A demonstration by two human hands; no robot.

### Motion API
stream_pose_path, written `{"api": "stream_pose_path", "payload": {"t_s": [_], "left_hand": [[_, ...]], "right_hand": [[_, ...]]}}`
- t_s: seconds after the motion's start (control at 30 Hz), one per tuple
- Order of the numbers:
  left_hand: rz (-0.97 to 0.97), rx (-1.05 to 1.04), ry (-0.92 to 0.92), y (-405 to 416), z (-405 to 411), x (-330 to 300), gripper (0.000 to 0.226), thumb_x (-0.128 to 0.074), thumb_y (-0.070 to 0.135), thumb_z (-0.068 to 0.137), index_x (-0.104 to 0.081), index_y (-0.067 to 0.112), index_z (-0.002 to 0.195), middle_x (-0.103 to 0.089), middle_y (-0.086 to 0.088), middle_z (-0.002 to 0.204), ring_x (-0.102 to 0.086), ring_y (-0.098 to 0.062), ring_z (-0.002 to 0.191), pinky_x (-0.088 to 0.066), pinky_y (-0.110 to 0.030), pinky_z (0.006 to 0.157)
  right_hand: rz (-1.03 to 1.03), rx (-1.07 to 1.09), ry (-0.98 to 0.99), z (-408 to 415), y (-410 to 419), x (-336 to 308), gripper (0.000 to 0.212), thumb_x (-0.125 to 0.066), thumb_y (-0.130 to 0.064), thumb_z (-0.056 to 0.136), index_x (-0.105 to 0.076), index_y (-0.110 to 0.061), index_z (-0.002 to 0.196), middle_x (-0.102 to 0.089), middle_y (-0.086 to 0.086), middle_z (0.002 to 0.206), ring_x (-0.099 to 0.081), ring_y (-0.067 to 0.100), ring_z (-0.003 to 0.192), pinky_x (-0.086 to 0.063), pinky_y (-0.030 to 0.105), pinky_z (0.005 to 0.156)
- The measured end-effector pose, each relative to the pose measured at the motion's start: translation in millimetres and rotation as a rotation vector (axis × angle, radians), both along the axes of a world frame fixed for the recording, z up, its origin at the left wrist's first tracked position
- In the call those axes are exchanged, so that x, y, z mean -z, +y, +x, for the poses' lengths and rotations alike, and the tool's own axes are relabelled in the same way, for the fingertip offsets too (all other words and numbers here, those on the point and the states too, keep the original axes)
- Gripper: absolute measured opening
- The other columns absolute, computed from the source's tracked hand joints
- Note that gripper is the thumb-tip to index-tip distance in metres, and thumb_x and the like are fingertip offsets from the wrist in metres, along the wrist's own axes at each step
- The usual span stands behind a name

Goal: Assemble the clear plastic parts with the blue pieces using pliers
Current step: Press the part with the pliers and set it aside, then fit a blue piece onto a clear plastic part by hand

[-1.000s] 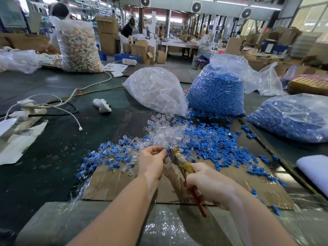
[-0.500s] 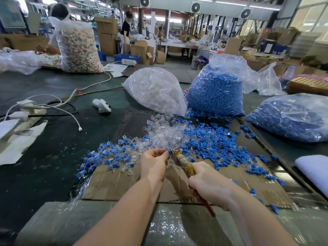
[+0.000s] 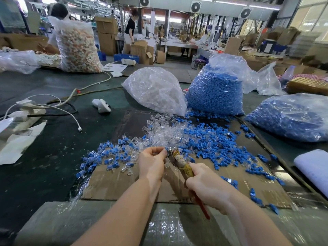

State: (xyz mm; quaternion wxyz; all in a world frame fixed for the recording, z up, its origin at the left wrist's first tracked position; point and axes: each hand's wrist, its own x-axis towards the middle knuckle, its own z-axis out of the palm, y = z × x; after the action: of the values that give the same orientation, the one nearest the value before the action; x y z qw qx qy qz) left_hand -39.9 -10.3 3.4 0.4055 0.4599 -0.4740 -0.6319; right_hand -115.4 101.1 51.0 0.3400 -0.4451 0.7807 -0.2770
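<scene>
While the pliers (image 3: 179, 161) meet a small part at the fingertips, most of the stock lies unassembled.

Left hand (image 3: 152, 165) pinches something tiny against the plier nose, too small and blurred to name; right hand (image 3: 206, 188) is wrapped round the taped handles, whose red ends poke out below; how the jaws stand cannot be told; joined pieces (image 3: 108, 157) lie scattered at left on the cardboard (image 3: 113, 185); loose clear parts (image 3: 166, 134) and blue pieces (image 3: 218, 142) heap just beyond, with full bags behind, so I judge plenty remains.
</scene>
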Motion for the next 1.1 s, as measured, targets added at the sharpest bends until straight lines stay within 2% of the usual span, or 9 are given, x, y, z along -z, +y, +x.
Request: {"api": "stream_pose_path", "payload": {"t_s": [0.13, 0.23, 0.33, 0.43, 0.53, 0.63, 0.83, 0.93, 1.1], "left_hand": [[0.016, 0.011, 0.011, 2.2, 2.1, -2.2, 0.006, -0.058, 0.007, 0.089, -0.062, 0.009, 0.093, -0.063, -0.011, 0.084, -0.055, -0.017, 0.065, -0.048, -0.032, 0.058], [-0.046, 0.008, -0.025, -0.9, 6.0, -4.9, 0.007, -0.057, 0.009, 0.090, -0.061, 0.014, 0.090, -0.063, -0.008, 0.086, -0.058, -0.017, 0.070, -0.052, -0.033, 0.062], [-0.212, -0.022, -0.116, -10.4, 15.7, -8.0, 0.008, -0.060, 0.008, 0.088, -0.062, 0.016, 0.089, -0.062, -0.001, 0.081, -0.056, -0.009, 0.066, -0.047, -0.014, 0.054], [-0.473, -0.136, -0.402, -30.7, 37.8, -8.6, 0.006, -0.060, 0.014, 0.089, -0.064, 0.019, 0.089, -0.063, 0.007, 0.082, -0.053, -0.002, 0.064, -0.041, -0.009, 0.053], [-0.667, -0.262, -0.767, -56.8, 66.8, -2.6, 0.014, -0.057, 0.020, 0.092, -0.068, 0.022, 0.099, -0.065, -0.001, 0.099, -0.056, -0.018, 0.086, -0.040, -0.031, 0.078], [-0.718, -0.333, -1.010, -76.1, 87.6, 3.6, 0.019, -0.055, 0.019, 0.092, -0.071, 0.024, 0.102, -0.064, -0.006, 0.104, -0.051, -0.028, 0.094, -0.033, -0.039, 0.082], [-0.663, -0.241, -1.231, -86.3, 100.4, 15.3, 0.032, -0.051, 0.012, 0.092, -0.067, 0.033, 0.109, -0.056, 0.002, 0.109, -0.041, -0.022, 0.102, -0.026, -0.038, 0.087], [-0.686, -0.246, -1.211, -80.4, 93.3, 14.6, 0.035, -0.053, 0.009, 0.089, -0.064, 0.032, 0.113, -0.054, 0.002, 0.113, -0.037, -0.022, 0.106, -0.026, -0.037, 0.087], [-0.866, -0.014, -0.740, -38.0, 50.2, 11.9, 0.021, -0.057, 0.009, 0.089, -0.067, 0.016, 0.106, -0.062, 0.000, 0.102, -0.044, -0.009, 0.090, -0.033, -0.014, 0.073]], "right_hand": [[-0.064, -0.001, -0.045, 1.8, 2.3, 2.1, 0.029, -0.047, 0.001, 0.086, -0.043, -0.016, 0.063, -0.045, -0.002, 0.065, -0.037, 0.000, 0.038, -0.029, 0.012, 0.038], [-0.145, 0.057, -0.162, 0.8, 3.1, 5.5, 0.019, -0.056, 0.000, 0.079, -0.052, -0.016, 0.069, -0.050, -0.005, 0.061, -0.042, 0.002, 0.041, -0.033, 0.013, 0.040], [-0.193, 0.132, -0.200, -2.3, 3.2, 11.2, 0.013, -0.060, 0.000, 0.077, -0.060, -0.012, 0.084, -0.055, -0.004, 0.063, -0.046, 0.003, 0.046, -0.035, 0.012, 0.043], [-0.175, 0.200, 0.081, -13.2, 3.2, 23.0, 0.033, -0.059, -0.007, 0.080, -0.056, -0.009, 0.112, -0.054, 0.002, 0.089, -0.054, 0.005, 0.067, -0.040, 0.014, 0.056], [-0.081, 0.255, 0.418, -21.1, 8.0, 31.5, 0.042, -0.061, -0.025, 0.083, -0.048, -0.021, 0.123, -0.044, -0.003, 0.101, -0.045, 0.022, 0.112, -0.039, 0.034, 0.094], [-0.031, 0.277, 0.599, -20.6, 11.4, 38.6, 0.046, -0.062, -0.043, 0.083, -0.046, -0.025, 0.122, -0.046, -0.001, 0.104, -0.042, 0.021, 0.111, -0.037, 0.036, 0.095], [-0.025, 0.295, 0.802, -20.4, 8.0, 58.4, 0.073, -0.051, -0.060, 0.085, -0.025, -0.025, 0.144, -0.044, 0.002, 0.129, -0.037, 0.020, 0.123, -0.032, 0.031, 0.104], [-0.035, 0.307, 0.833, -20.9, 7.8, 63.1, 0.075, -0.048, -0.061, 0.086, -0.022, -0.024, 0.146, -0.041, 0.002, 0.132, -0.034, 0.019, 0.125, -0.030, 0.030, 0.105], [-0.065, 0.368, 0.839, -20.0, 7.7, 67.0, 0.074, -0.050, -0.061, 0.085, -0.027, -0.024, 0.145, -0.044, 0.000, 0.124, -0.037, 0.017, 0.118, -0.032, 0.028, 0.098]]}}
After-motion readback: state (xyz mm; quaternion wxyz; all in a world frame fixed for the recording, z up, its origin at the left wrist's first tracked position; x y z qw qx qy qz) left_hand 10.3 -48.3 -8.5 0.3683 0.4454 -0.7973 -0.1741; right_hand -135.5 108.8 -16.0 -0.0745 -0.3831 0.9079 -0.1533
